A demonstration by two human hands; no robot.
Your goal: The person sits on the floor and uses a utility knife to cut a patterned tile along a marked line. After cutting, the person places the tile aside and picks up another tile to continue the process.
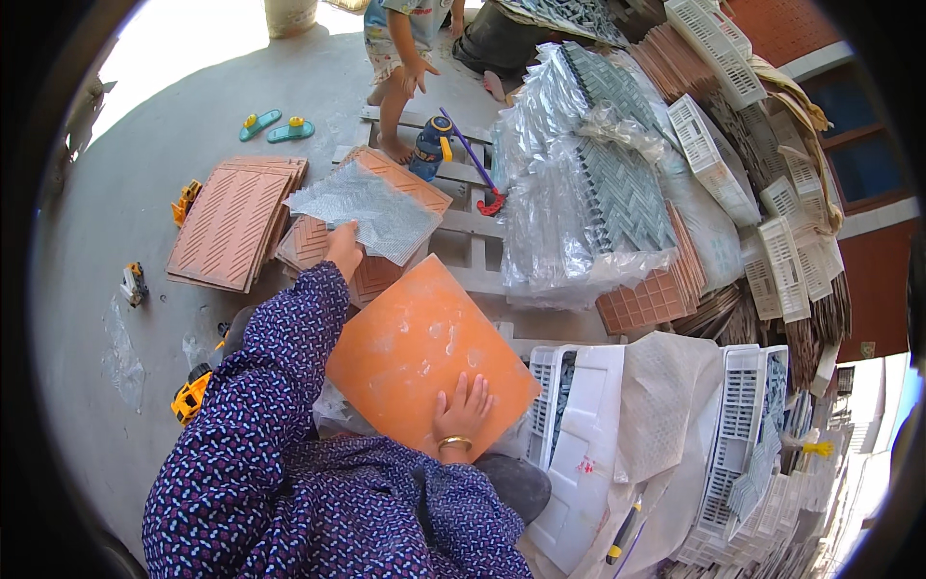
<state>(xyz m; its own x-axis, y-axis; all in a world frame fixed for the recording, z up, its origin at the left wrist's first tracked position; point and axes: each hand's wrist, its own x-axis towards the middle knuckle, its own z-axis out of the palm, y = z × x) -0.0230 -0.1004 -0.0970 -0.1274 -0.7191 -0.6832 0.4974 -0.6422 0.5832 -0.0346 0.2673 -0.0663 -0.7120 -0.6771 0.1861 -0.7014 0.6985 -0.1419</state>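
Observation:
My left hand [344, 249] reaches forward, its fingers closed on the near edge of a grey mesh-backed mosaic sheet [371, 207]. That sheet lies on a stack of terracotta-coloured grooved template boards [309, 241]. My right hand [463, 413] rests flat, fingers spread, on a smooth orange square board [424, 338] with white smudges. The orange board lies over my lap, one corner toward the stack. My fingertips on the mosaic sheet are partly hidden.
More grooved boards [231, 222] lie at left. Wrapped grey herringbone mosaic sheets [622, 193] are piled at right, near white plastic crates [714, 154]. A child [400, 48] stands beyond a blue bottle [430, 150]. Toy trucks [193, 394] and green slippers [289, 130] sit on the floor.

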